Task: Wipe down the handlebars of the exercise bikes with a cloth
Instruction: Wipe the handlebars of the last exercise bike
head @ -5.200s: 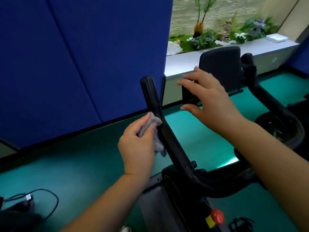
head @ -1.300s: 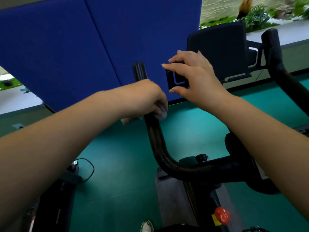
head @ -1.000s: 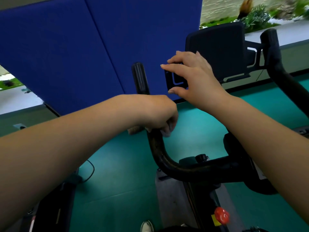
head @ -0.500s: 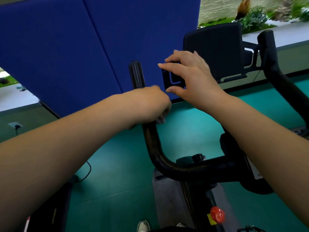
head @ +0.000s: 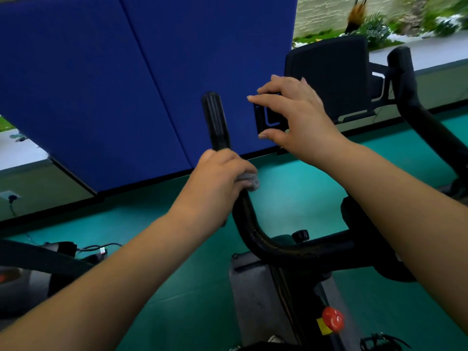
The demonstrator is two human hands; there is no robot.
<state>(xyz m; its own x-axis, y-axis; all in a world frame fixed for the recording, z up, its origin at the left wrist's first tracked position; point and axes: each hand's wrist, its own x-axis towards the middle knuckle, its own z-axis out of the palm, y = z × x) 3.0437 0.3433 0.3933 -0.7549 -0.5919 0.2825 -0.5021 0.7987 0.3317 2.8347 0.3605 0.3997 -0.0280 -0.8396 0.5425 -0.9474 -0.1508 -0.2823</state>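
The black left handlebar (head: 215, 117) of the exercise bike rises in the middle of the head view. My left hand (head: 215, 183) is wrapped around its middle, closed on a grey cloth (head: 249, 179) that peeks out at my fingers. Its ribbed tip shows above my fist. My right hand (head: 296, 117) holds the left edge of the bracket (head: 269, 117) of the black console (head: 329, 77), thumb below and fingers above. The right handlebar (head: 405, 79) stands untouched at the far right.
A blue padded wall panel (head: 126, 84) stands just behind the bike. The floor (head: 177, 224) is green. A red knob (head: 332, 321) sits low on the frame. Dark equipment and cables (head: 63, 252) lie at lower left. A ledge with plants (head: 379, 24) runs behind the console.
My left hand with the cloth has slid down the left handlebar from half a second ago, baring more of the grip's top. My right hand stays on the console bracket.
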